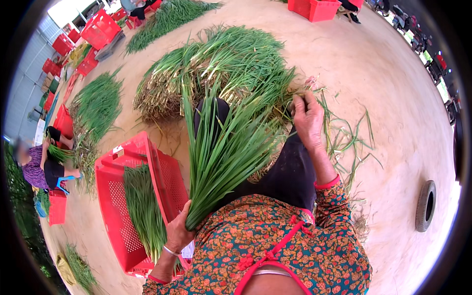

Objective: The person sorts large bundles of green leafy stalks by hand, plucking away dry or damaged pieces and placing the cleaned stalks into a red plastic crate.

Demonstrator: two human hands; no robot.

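Observation:
My left hand (pixel 180 228) is closed around the lower ends of a bundle of Chinese chives (pixel 225 166), whose long green leaves fan upward over my lap. My right hand (pixel 308 116) is over my right knee, fingers curled and thumb pressed in. Some dry plant bits show by its fingertips, but whether it grips them I cannot tell. Beyond my knees lies a large heap of untrimmed chives (pixel 243 51) with brown, soil-covered roots. To my left stands a red plastic crate (pixel 110 206), perforated at the sides, with more chives (pixel 147 210) laid inside.
Loose leaf scraps (pixel 350 140) litter the concrete floor to my right, and a tyre (pixel 426 206) lies farther out. Another chive pile (pixel 97 107) is at left, near a seated person (pixel 37 166) holding chives. Red crates (pixel 99 29) and motorbikes (pixel 416 40) stand in the background.

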